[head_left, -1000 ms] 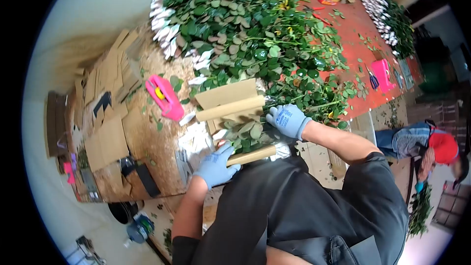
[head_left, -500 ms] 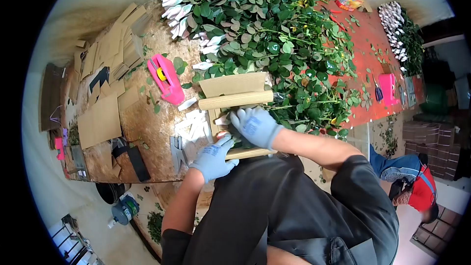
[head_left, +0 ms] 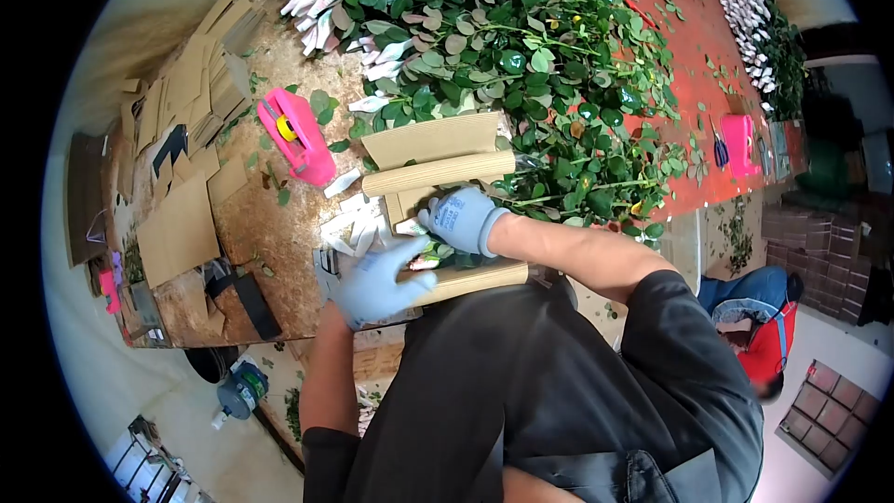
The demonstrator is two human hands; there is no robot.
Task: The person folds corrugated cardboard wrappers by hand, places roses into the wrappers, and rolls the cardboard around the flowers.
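My gloved left hand [head_left: 380, 285] is beside the near end of the cardboard wrap, slightly blurred, with thumb and fingers apart and nothing visible between them. My gloved right hand [head_left: 462, 220] rests over leafy stems inside the wrap, its fingers curled down; what they grip is hidden. The corrugated cardboard [head_left: 438, 174] lies with rolled edges on both sides of the stems. A wrapped flower head [head_left: 424, 261] shows between my hands. White paper sleeves [head_left: 358, 224] lie left of the wrap, and a pink tape dispenser [head_left: 300, 137] stands beyond them.
A big pile of leafy stems [head_left: 484, 47] with white-wrapped heads covers the far table. Cardboard sheets [head_left: 179, 231] lie at left. On the red surface [head_left: 689, 84] are scissors [head_left: 720, 151] and another pink dispenser [head_left: 738, 144]. A person in red [head_left: 768, 345] bends at right.
My right hand has moved from the stems' leafy part toward the flower-head end. My left hand has lifted off the wrap's near edge and spread its fingers. The person at right has shifted.
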